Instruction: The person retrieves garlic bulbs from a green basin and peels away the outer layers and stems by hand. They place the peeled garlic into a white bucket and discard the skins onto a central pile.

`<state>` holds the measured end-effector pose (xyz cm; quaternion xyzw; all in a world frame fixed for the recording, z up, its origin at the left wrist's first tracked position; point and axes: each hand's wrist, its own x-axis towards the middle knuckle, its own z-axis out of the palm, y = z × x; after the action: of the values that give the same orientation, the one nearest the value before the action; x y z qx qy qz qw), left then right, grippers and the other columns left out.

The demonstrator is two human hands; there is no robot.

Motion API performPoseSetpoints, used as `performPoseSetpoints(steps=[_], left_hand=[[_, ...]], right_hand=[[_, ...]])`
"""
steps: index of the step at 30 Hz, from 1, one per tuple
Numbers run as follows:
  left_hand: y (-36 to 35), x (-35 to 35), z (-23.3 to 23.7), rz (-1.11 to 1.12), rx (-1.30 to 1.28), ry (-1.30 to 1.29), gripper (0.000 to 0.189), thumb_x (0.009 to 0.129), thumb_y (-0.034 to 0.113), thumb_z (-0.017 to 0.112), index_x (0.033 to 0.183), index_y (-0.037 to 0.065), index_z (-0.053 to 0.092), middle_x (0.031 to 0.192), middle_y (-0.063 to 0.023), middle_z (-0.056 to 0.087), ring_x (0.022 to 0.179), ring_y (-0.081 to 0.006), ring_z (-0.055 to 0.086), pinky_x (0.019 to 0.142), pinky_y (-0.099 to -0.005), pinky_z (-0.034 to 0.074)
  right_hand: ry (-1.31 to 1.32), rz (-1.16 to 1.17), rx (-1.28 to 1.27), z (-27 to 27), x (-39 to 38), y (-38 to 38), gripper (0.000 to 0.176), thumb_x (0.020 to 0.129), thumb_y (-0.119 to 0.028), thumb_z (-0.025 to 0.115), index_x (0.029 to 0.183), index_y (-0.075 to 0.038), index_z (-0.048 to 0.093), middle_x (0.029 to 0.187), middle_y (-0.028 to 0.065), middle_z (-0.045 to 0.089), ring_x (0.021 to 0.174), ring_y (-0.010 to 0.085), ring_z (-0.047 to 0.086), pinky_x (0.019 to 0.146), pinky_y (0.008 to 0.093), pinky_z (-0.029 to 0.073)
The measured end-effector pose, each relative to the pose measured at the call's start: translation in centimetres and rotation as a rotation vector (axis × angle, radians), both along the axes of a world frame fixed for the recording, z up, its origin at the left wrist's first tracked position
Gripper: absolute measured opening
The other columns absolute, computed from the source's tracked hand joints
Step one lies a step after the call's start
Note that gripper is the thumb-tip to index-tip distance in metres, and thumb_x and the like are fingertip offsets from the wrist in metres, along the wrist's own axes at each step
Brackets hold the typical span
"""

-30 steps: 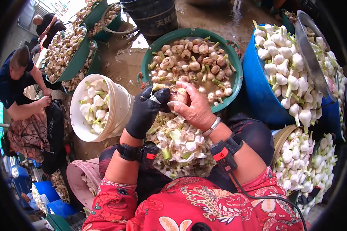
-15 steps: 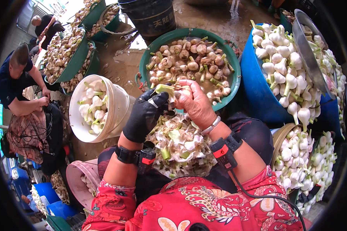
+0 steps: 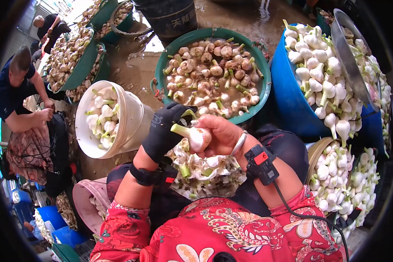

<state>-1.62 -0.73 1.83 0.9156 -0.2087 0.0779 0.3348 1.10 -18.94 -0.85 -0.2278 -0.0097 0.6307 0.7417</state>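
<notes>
A garlic bulb (image 3: 199,139) with a pale green stem pointing left rests in my bare right hand (image 3: 225,133), whose fingers curl round its back and right side. My left hand (image 3: 163,126), in a black glove, is just left of the bulb. Its fingers are bent and pinch a thin strip of stem or peel (image 3: 188,114) above the bulb. Below both hands lies a heap of garlic peelings (image 3: 209,174) in my lap. Beyond them stands a green tub (image 3: 161,65) of unpeeled garlic in brownish water.
On the left stands a white bucket (image 3: 125,120) with peeled garlic, above a pink bucket (image 3: 85,205). Blue tub (image 3: 288,96) at the right is heaped with white bulbs. A seated person (image 3: 19,91) is at the far left. A black bucket (image 3: 172,22) stands beyond.
The bulb has come into full view, lower, with its stem pointing left. My left hand has turned and drawn a strip up from it. My right hand has opened wider and moved lower beneath it.
</notes>
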Motion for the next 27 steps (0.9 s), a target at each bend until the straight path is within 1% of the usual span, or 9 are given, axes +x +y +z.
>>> performPoseSetpoints(steps=[5,14,16,18,19,23,24,25,27], left_hand=[[1.7,-0.9,0.1,0.197,-0.986,0.801,0.043,0.083,0.007,0.059,0.126,0.002,0.052,0.087,-0.0047,0.063,0.071,-0.0133,0.059,0.063,-0.0266,0.050],[-0.6,-0.8,1.0,0.251,-0.926,0.744,0.018,0.086,0.008,0.059,0.101,0.000,0.063,0.080,-0.0044,0.063,0.065,-0.0111,0.057,0.061,-0.0262,0.050],[0.3,-0.5,0.7,0.264,-0.964,0.779,0.016,0.086,0.008,0.058,0.099,0.000,0.063,0.080,-0.0045,0.062,0.064,-0.0107,0.057,0.058,-0.0258,0.049],[2.1,0.0,-0.2,0.026,-0.417,0.117,0.015,0.086,0.008,0.057,0.097,-0.001,0.063,0.084,-0.0060,0.062,0.063,-0.0109,0.057,0.053,-0.0247,0.048],[3.1,0.3,-0.1,0.164,-0.590,0.321,0.016,0.085,0.004,0.055,0.097,-0.003,0.062,0.085,-0.0078,0.061,0.062,-0.0115,0.058,0.052,-0.0238,0.048],[5.3,0.5,0.7,0.127,0.014,-0.179,0.023,0.086,-0.002,0.050,0.107,0.000,0.059,0.081,-0.0075,0.059,0.069,-0.0132,0.060,0.059,-0.0257,0.051],[5.2,0.3,0.9,0.184,-0.341,0.014,0.022,0.086,0.001,0.052,0.107,0.000,0.060,0.082,-0.0074,0.060,0.070,-0.0136,0.061,0.061,-0.0263,0.051],[4.8,0.1,0.8,0.240,-0.701,0.211,0.022,0.087,0.004,0.053,0.107,0.000,0.061,0.082,-0.0073,0.060,0.072,-0.0140,0.062,0.063,-0.0270,0.051],[3.8,-0.2,1.7,0.212,-0.507,0.079,0.022,0.087,0.008,0.054,0.106,0.000,0.062,0.081,-0.0062,0.061,0.073,-0.0144,0.062,0.064,-0.0274,0.051]], right_hand=[[-0.091,-0.259,-0.209,0.6,1.1,-1.0,0.032,0.085,-0.034,0.050,0.089,-0.004,0.060,0.072,0.0093,0.062,0.061,0.0215,0.061,0.051,0.0286,0.048],[-0.571,-0.481,-0.350,-0.3,1.2,0.8,0.012,0.086,-0.018,0.057,0.089,-0.007,0.058,0.073,0.0091,0.060,0.065,0.0216,0.061,0.058,0.0344,0.049],[-1.446,-1.055,-0.512,0.4,0.8,2.0,0.010,0.082,-0.011,0.055,0.089,-0.005,0.058,0.074,0.0119,0.058,0.070,0.0272,0.058,0.063,0.0364,0.046],[-1.779,-1.033,-0.590,2.3,0.5,1.0,0.015,0.075,-0.007,0.053,0.089,-0.005,0.058,0.074,0.0129,0.055,0.074,0.0318,0.054,0.069,0.0407,0.043],[-1.988,-1.023,-0.600,3.0,0.2,0.8,0.017,0.073,-0.007,0.053,0.089,-0.005,0.059,0.074,0.0121,0.054,0.074,0.0319,0.053,0.070,0.0417,0.043],[-1.833,0.272,-0.505,-0.5,-3.5,1.7,0.038,0.075,-0.005,0.051,0.110,-0.011,0.063,0.087,0.0197,0.065,0.083,0.0353,0.063,0.074,0.0437,0.050],[-1.727,0.516,-0.547,-1.3,-3.7,1.8,0.038,0.075,-0.008,0.055,0.113,-0.010,0.062,0.090,0.0194,0.065,0.086,0.0365,0.063,0.076,0.0432,0.050],[-1.732,0.518,-0.543,-1.7,-3.4,1.4,0.038,0.075,-0.008,0.055,0.113,-0.010,0.062,0.090,0.0194,0.065,0.086,0.0365,0.063,0.076,0.0432,0.050],[-1.765,0.136,-0.634,-2.2,-2.6,0.0,0.033,0.073,-0.012,0.066,0.105,-0.004,0.060,0.085,0.0194,0.064,0.079,0.0352,0.062,0.070,0.0410,0.050]])
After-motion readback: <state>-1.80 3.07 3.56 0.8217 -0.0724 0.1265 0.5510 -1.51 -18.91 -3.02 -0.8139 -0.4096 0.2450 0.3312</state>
